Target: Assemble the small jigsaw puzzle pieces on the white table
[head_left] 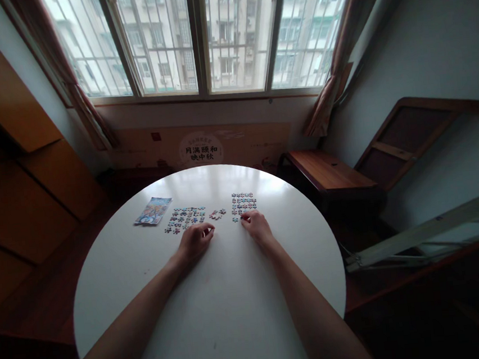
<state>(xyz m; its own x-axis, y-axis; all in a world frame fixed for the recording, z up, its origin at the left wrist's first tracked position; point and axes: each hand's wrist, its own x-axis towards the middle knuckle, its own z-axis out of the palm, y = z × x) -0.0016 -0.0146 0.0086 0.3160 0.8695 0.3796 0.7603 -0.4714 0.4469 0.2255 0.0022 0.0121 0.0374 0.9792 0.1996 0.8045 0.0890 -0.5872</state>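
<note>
My right hand is closed in a pinch on a small puzzle piece, at the near edge of a group of puzzle pieces set out in rows. My left hand rests on the table with its fingers curled in and the thumb near the index fingertip. Anything between those fingertips is too small to make out. Just beyond it lies a wider group of loose puzzle pieces. Between the two groups a few pieces form a small cluster.
A flat printed packet lies left of the pieces on the round white table. Past the far edge stands a printed banner under the window. A low wooden bench is at the right, and wooden cabinets are at the left.
</note>
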